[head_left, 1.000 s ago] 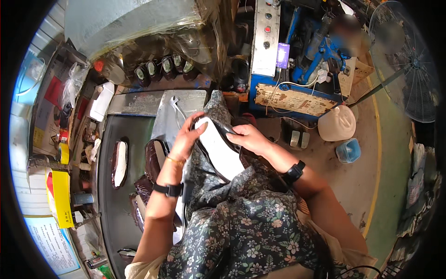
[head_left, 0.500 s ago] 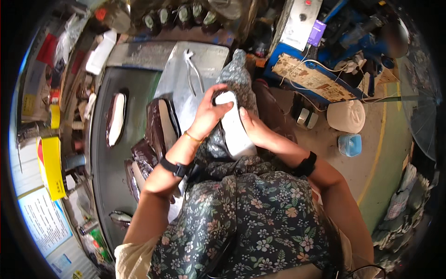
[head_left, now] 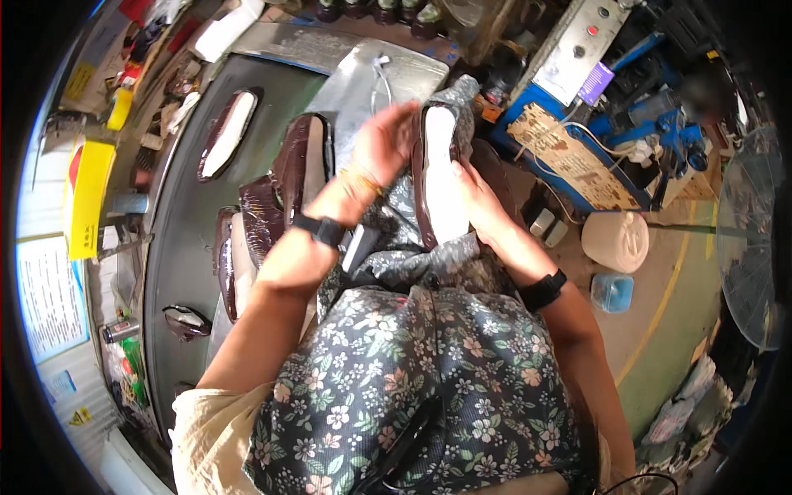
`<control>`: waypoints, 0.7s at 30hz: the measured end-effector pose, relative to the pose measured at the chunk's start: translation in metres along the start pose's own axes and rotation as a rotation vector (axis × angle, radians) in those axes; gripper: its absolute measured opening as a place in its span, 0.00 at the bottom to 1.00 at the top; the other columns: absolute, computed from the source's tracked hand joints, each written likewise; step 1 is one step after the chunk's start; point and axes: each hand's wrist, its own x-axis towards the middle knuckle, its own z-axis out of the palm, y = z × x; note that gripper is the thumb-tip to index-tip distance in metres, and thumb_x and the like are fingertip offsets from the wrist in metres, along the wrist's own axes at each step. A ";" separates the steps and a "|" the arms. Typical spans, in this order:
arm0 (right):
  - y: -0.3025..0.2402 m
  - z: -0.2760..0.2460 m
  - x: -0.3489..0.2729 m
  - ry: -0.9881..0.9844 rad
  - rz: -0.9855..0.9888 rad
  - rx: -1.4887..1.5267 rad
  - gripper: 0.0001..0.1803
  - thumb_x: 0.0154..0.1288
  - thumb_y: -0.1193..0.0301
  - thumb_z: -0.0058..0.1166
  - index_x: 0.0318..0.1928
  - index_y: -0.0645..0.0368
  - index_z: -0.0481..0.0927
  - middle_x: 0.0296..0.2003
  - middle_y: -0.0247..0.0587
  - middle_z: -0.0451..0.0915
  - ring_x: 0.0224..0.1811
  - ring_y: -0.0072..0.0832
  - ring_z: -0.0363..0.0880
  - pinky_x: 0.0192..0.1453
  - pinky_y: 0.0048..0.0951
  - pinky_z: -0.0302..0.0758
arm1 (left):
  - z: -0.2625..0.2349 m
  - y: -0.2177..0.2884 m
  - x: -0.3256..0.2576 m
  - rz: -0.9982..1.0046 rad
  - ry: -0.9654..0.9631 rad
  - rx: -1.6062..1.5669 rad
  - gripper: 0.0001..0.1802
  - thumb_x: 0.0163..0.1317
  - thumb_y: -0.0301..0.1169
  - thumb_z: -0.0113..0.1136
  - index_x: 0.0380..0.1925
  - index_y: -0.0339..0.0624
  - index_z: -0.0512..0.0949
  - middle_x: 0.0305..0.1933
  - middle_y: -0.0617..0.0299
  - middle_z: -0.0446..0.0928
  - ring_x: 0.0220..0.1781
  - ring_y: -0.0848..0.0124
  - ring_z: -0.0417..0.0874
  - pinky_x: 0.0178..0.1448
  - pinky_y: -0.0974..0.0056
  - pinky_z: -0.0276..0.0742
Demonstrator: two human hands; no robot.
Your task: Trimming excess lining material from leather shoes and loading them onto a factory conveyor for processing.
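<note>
A dark brown glossy shoe with a white sole (head_left: 441, 177) lies sole-up on my lap over a grey cloth (head_left: 404, 256). My left hand (head_left: 384, 144) presses against the shoe's upper left side, fingers bent around its toe end. My right hand (head_left: 478, 202) grips the shoe's right edge near the heel. Both wrists carry black bands. My floral apron (head_left: 412, 371) fills the lower middle of the view.
Several more brown shoes (head_left: 301, 161) and white soles (head_left: 227, 132) lie on the dark conveyor table (head_left: 181, 223) at left. A metal plate (head_left: 371, 74) sits beyond. A yellow box (head_left: 87, 194), a white bucket (head_left: 615, 241), blue machinery (head_left: 635, 115) and a fan (head_left: 747, 239) surround me.
The view has tilted further down and left. The shoe has come lower onto my lap, and my left hand has slid from its middle to its upper left side.
</note>
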 end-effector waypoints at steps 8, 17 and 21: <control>0.018 0.052 0.031 0.359 -0.059 -0.484 0.41 0.74 0.54 0.43 0.70 0.76 0.44 0.65 0.70 0.61 0.68 0.48 0.63 0.69 0.35 0.61 | 0.067 0.022 -0.036 0.387 0.181 2.597 0.12 0.58 0.37 0.55 0.30 0.41 0.83 0.32 0.51 0.84 0.31 0.57 0.86 0.32 0.54 0.81; -0.029 -0.001 0.022 0.049 0.010 -1.006 0.36 0.75 0.49 0.40 0.64 0.73 0.59 0.56 0.68 0.71 0.60 0.52 0.72 0.60 0.43 0.71 | 0.010 -0.014 -0.104 0.003 -0.197 0.946 0.62 0.55 0.34 0.73 0.74 0.39 0.32 0.78 0.53 0.45 0.77 0.68 0.48 0.77 0.64 0.46; -0.123 -0.024 0.072 0.373 -0.477 -1.171 0.26 0.73 0.52 0.44 0.45 0.66 0.79 0.36 0.62 0.81 0.42 0.55 0.81 0.47 0.48 0.76 | 0.043 0.030 -0.102 -0.221 -0.370 1.018 0.59 0.53 0.31 0.74 0.74 0.34 0.40 0.78 0.50 0.46 0.77 0.68 0.49 0.77 0.65 0.45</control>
